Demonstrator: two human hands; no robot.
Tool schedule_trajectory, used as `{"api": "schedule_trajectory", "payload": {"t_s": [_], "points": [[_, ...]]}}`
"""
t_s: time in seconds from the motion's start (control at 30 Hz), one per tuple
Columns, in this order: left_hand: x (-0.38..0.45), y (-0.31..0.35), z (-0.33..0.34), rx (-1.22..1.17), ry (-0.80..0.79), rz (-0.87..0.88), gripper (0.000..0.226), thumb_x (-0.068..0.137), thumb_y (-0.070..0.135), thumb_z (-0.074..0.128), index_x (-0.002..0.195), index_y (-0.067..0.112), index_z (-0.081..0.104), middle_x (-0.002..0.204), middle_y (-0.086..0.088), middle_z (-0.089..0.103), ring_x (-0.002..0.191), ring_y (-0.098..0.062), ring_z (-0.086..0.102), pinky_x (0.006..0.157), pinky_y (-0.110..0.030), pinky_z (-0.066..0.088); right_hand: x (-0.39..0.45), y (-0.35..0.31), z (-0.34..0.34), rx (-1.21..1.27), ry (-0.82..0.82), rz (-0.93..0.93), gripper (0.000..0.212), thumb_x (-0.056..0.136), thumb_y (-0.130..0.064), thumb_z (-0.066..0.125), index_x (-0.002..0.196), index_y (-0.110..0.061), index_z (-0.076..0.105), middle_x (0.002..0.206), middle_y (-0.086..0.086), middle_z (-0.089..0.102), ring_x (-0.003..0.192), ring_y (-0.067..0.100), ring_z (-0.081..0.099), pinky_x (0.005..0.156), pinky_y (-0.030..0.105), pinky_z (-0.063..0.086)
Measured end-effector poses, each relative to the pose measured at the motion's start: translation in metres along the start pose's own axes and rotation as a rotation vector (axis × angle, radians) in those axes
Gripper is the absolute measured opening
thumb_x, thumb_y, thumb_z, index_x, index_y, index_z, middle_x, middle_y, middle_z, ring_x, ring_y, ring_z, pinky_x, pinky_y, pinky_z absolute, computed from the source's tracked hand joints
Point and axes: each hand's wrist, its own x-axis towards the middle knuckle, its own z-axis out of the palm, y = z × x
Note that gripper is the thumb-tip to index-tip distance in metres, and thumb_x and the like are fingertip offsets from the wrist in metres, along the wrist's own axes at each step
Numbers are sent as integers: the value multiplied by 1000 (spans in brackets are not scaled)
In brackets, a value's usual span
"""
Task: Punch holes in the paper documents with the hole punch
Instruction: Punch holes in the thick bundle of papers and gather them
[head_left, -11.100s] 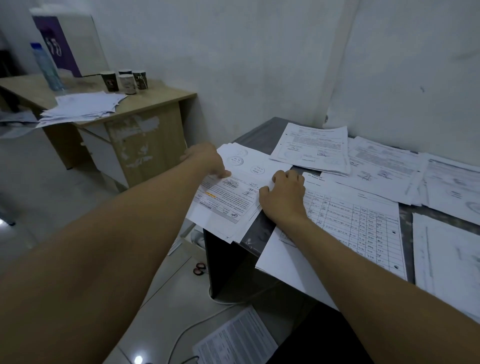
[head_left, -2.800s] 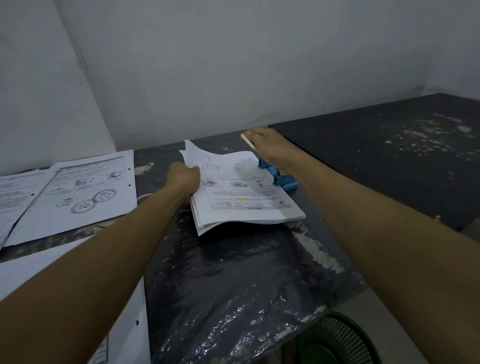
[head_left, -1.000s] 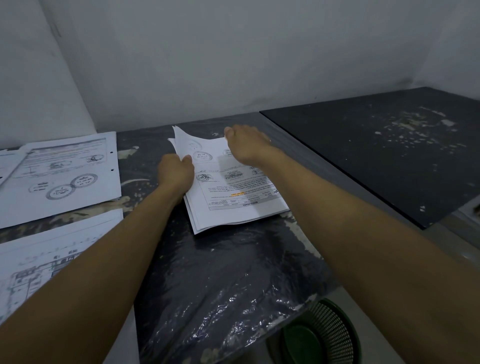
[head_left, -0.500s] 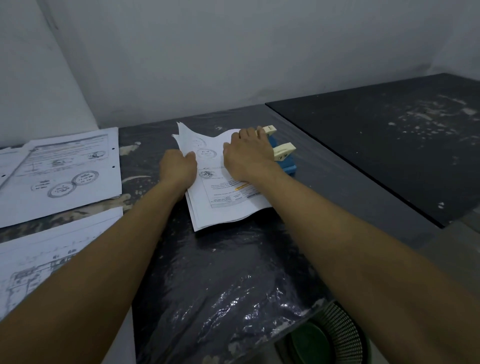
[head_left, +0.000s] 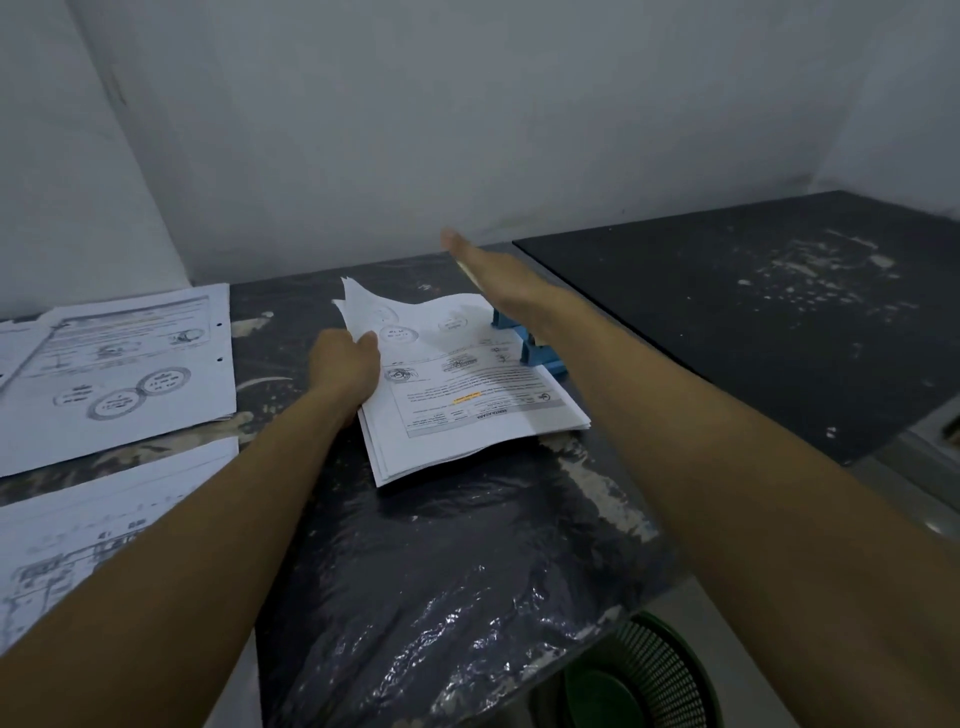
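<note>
A stack of printed paper documents (head_left: 467, 395) lies on the dark plastic-covered table (head_left: 415, 571), its right edge tucked into a blue hole punch (head_left: 535, 349). My left hand (head_left: 345, 364) grips the stack's left edge, thumb on top. My right hand (head_left: 493, 275) lies flat with straight fingers over the punch's lever and hides most of the punch; only its blue base shows.
A punched sheet (head_left: 124, 364) and more documents (head_left: 78, 530) lie at the left of the table. A second dark tabletop (head_left: 753, 312) adjoins on the right. A green mesh bin (head_left: 639, 675) stands on the floor below the table's front corner. A wall is close behind.
My right hand has left the top of the stack and moved right onto the hole punch, fingers now straight. My left hand has kept its hold on the stack's left edge.
</note>
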Motion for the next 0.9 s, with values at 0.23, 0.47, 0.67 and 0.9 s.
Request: {"api": "schedule_trajectory", "payload": {"t_s": [0.23, 0.47, 0.67, 0.9], "points": [[-3, 1, -1, -48, -18, -19, 35, 101, 24, 52, 105, -9, 62, 107, -21, 65, 100, -37, 63, 73, -33, 44, 8, -2, 0, -11, 135, -39, 37, 89, -26, 66, 109, 4, 67, 110, 12, 68, 99, 23, 64, 86, 36, 51], [-5, 4, -5, -74, -17, -67, 36, 102, 24, 51, 113, -9, 61, 115, -21, 65, 102, -37, 63, 79, -36, 48, 0, -3, 4, -25, 167, -122, 45, 94, -23, 60, 59, -19, 32, 57, -5, 30, 50, 10, 26, 51, 27, 22], [-8, 11, -11, -22, -20, -23, 37, 102, 25, 51, 109, -9, 61, 113, -23, 65, 102, -38, 63, 76, -35, 45, 3, 1, 8, 10, 190, -154, 49, 95, -26, 60, 62, -22, 25, 57, -6, 24, 51, 11, 20, 53, 28, 17], [-7, 17, -36, 0, -20, -21, 40, 102, 30, 50, 119, -6, 58, 121, -20, 63, 105, -38, 63, 86, -42, 52, 7, 1, 9, 1, 179, -151, 49, 97, -34, 60, 63, -21, 27, 59, -4, 26, 53, 12, 24, 55, 29, 21]]}}
